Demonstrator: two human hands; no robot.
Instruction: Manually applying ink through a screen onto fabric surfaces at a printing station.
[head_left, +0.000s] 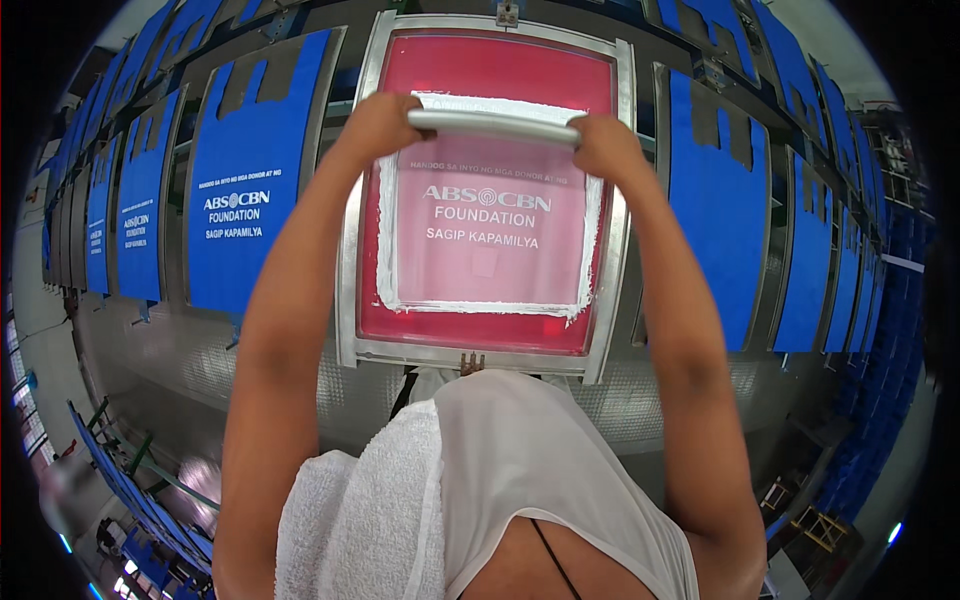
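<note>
My left hand [384, 128] grips the left end of a long pale squeegee [495, 124], and my right hand [605, 150] is closed round its right end. Both arms reach forward. The squeegee lies crosswise over the upper part of a red-pink printing screen [470, 65] in a metal frame [613, 290]. White ink [470, 307] rims a paler rectangle on the mesh, with a band of it just beyond the squeegee. White lettering shows within that rectangle. The squeegee's lower edge is hard to make out.
Flat blue bag-shaped pieces [265, 170] with white print lie on boards to the left. Unprinted-looking blue pieces [715, 220] lie on boards to the right. A metal hinge clamp [508, 13] sits at the frame's far edge. A white towel [360, 510] hangs over my left side.
</note>
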